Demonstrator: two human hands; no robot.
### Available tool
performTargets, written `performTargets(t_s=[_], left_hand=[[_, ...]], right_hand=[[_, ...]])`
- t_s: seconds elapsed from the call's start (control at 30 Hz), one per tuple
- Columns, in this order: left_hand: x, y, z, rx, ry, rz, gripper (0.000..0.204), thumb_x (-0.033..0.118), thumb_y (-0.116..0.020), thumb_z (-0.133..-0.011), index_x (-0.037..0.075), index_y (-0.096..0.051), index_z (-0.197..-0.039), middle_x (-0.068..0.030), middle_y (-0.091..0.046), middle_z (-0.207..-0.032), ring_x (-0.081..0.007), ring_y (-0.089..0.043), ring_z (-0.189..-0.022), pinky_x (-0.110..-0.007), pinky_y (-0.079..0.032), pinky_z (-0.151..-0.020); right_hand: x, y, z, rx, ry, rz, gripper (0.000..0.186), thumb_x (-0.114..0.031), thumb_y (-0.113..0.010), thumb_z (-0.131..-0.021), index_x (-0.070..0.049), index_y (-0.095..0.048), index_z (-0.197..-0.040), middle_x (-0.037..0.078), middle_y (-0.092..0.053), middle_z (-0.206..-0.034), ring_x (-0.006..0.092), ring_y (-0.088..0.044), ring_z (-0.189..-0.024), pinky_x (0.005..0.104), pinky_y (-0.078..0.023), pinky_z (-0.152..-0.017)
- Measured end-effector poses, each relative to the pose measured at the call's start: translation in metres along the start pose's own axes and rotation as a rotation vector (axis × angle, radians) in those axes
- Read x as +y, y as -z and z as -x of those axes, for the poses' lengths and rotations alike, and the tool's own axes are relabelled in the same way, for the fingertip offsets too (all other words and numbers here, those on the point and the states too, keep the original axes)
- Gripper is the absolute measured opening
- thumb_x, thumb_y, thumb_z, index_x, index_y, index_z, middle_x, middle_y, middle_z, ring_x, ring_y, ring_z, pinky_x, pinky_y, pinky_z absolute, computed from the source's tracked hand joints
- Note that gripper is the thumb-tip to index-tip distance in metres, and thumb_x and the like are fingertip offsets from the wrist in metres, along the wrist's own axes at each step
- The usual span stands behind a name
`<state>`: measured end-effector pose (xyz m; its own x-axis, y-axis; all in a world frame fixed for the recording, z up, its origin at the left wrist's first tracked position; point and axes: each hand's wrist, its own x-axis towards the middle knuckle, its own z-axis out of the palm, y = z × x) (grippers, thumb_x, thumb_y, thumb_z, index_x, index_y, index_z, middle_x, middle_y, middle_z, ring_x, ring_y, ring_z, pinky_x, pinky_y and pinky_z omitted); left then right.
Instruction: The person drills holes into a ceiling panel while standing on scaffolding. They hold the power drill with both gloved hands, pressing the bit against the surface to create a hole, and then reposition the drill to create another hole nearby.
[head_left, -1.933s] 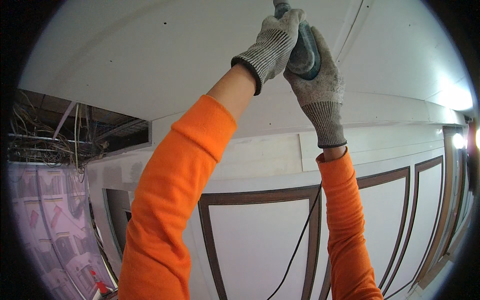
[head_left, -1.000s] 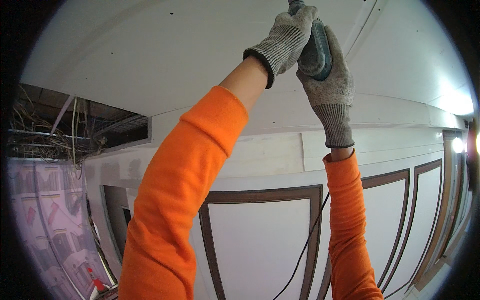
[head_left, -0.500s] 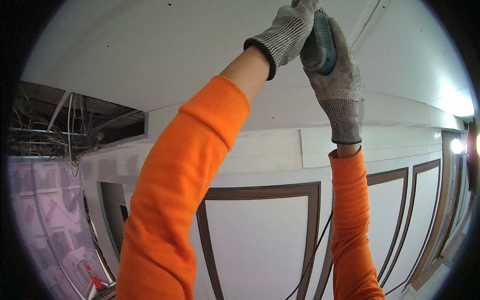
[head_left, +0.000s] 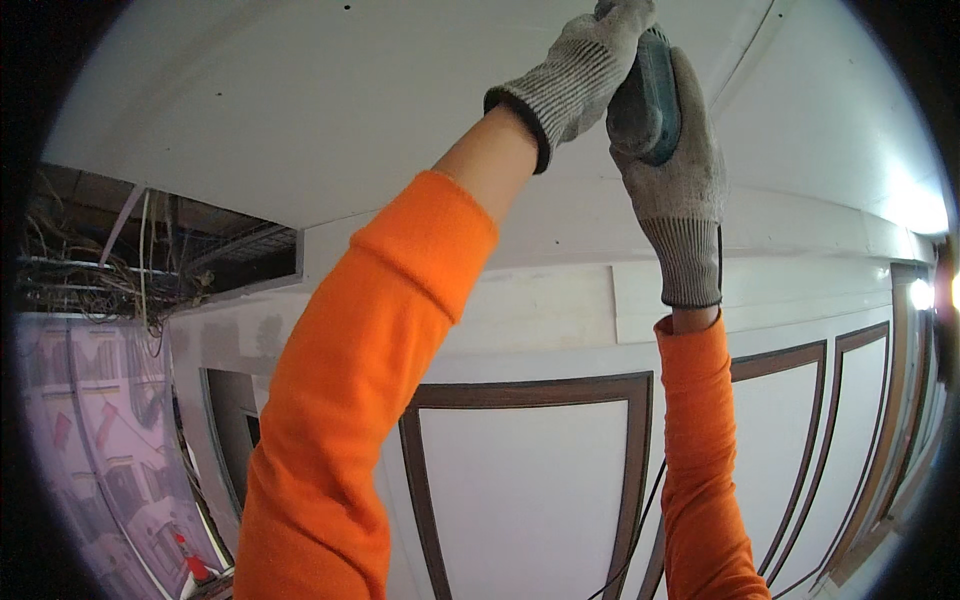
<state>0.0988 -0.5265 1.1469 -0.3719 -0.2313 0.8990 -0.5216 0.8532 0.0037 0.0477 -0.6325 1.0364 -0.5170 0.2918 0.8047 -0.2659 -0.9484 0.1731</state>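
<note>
In the head view, both arms in orange sleeves reach overhead, and the work in hand looks like driving or fixing something into the white ceiling panel point(head_left: 330, 110) with a power tool point(head_left: 648, 100). The right hand point(head_left: 680, 190), in a grey knitted glove, has its grip wrapped tight around the tool's dark teal, rounded plastic body, which sits at the top edge of the picture, pressed up close to the ceiling. The left hand point(head_left: 585, 65), gloved alike, closes its grip over the tool's upper end, steadying it; the tip and whatever it meets lie out of view. A thin dark cable point(head_left: 640, 530) hangs down beside the right forearm. As a judgement, the next move calls for steady upward pressure with both hands kept square to the smooth, matte panel. Behind stands a white wall point(head_left: 520, 480) with flat panels framed by dark brown trim, and to the left an opening in the ceiling point(head_left: 150, 250) shows bare metal framing and tangled wires.
</note>
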Motion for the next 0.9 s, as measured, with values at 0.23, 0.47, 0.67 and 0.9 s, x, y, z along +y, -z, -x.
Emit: performTargets(t_s=[0.23, 0.47, 0.67, 0.9], left_hand=[[0.001, 0.017, 0.098, 0.207, 0.147, 0.064, 0.054, 0.056, -0.058, -0.097, 0.004, -0.062, -0.11, -0.0107, -0.058, -0.098, -0.0204, -0.057, -0.099, -0.037, -0.043, -0.097], [-0.004, 0.034, 0.277, 0.517, 0.09, 0.024, 0.048, 0.042, -0.049, -0.108, 0.001, -0.057, -0.132, -0.0128, -0.061, -0.112, -0.0172, -0.063, -0.111, -0.036, -0.05, -0.103], [0.045, -0.006, 0.463, 1.224, 0.519, 0.105, 0.051, 0.048, -0.053, -0.105, 0.003, -0.055, -0.129, -0.0127, -0.064, -0.11, -0.0271, -0.069, -0.101, -0.043, -0.059, -0.09], [0.05, -0.054, 0.754, 1.802, 1.149, 0.27, 0.065, 0.052, -0.056, -0.102, 0.008, -0.047, -0.149, -0.0105, -0.059, -0.134, -0.0264, -0.053, -0.128, -0.043, -0.042, -0.109]], right_hand=[[-0.042, 0.019, 0.063, -0.152, -0.001, -0.325, 0.088, -0.015, -0.082, -0.082, -0.01, -0.037, -0.157, 0.021, -0.06, -0.141, 0.0335, -0.061, -0.129, 0.046, -0.054, -0.106], [-0.078, 0.039, 0.181, -0.52, 0.209, -0.538, 0.096, -0.03, -0.088, -0.072, -0.005, -0.042, -0.153, 0.021, -0.064, -0.128, 0.0324, -0.07, -0.103, 0.0435, -0.058, -0.088], [-0.158, 0.078, 0.321, -1.183, 0.087, -0.923, 0.094, -0.037, -0.082, -0.076, -0.01, -0.041, -0.155, 0.019, -0.065, -0.12, 0.035, -0.066, -0.102, 0.0478, -0.053, -0.091], [-0.241, 0.161, 0.441, -2.37, -0.756, -1.144, 0.082, -0.047, -0.076, -0.088, -0.012, -0.044, -0.155, 0.017, -0.061, -0.142, 0.0343, -0.056, -0.135, 0.0421, -0.044, -0.114]])
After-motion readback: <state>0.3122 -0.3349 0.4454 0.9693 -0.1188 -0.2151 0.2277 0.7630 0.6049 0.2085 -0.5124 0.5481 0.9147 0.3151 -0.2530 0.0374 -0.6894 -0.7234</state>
